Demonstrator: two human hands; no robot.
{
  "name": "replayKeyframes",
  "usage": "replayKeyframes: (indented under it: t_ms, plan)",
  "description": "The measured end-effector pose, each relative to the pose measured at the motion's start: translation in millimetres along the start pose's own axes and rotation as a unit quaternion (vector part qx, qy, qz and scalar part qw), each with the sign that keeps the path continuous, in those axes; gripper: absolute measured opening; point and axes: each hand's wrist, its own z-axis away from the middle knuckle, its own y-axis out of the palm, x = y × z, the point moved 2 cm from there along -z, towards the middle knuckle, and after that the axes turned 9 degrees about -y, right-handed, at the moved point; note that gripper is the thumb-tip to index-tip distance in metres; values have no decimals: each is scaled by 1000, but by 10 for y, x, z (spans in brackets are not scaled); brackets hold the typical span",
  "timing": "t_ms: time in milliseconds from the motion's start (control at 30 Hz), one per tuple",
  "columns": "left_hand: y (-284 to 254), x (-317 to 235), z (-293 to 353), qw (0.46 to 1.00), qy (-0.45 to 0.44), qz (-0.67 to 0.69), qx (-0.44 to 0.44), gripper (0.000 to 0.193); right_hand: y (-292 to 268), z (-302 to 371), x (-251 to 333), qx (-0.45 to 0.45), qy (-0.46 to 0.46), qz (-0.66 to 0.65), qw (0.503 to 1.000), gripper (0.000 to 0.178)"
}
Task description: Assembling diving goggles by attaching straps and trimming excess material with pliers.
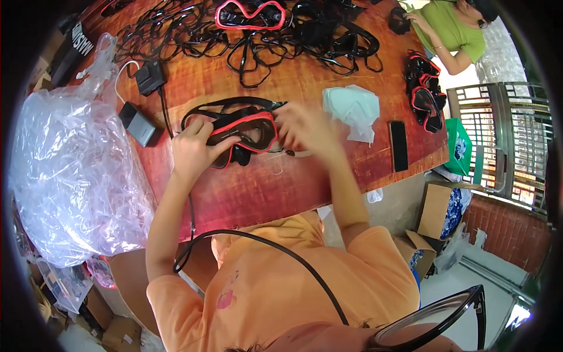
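A diving mask [255, 130] with a red frame and black skirt is held just over the wooden table in front of me. My left hand [194, 148] is closed on its left side, thumb across the front and fingers over the top edge. The mask's black strap [231, 103] loops up behind it. At the mask's right edge is my right hand [311, 134], smeared by motion. Its fingers are close to the strap end and the side of the frame; whether they grip anything cannot be made out.
Black straps [193, 35] and a red-framed mask [251, 24] cover the table's far side. Bagged clear plastic [82, 170] bulges at left, near a power bank [137, 124]. Pale green sheets [352, 107], a phone [398, 145] and masks [424, 100] lie right. A co-worker [454, 35] sits far right.
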Motion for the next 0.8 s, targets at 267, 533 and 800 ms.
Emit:
replayKeyframes:
  t_ms: [267, 533, 800]
  plan:
    - [-62, -53, 97, 999, -47, 9, 8, 57, -216, -1013, -4, -86, -240, 265, 930, 22]
    - [83, 239, 512, 913, -225, 341, -21, 34, 641, 397, 503, -123, -410, 303, 851, 21]
    - [251, 164, 535, 765, -228, 599, 67, 26, 1578, 371, -59, -216, -442, 331, 806, 24]
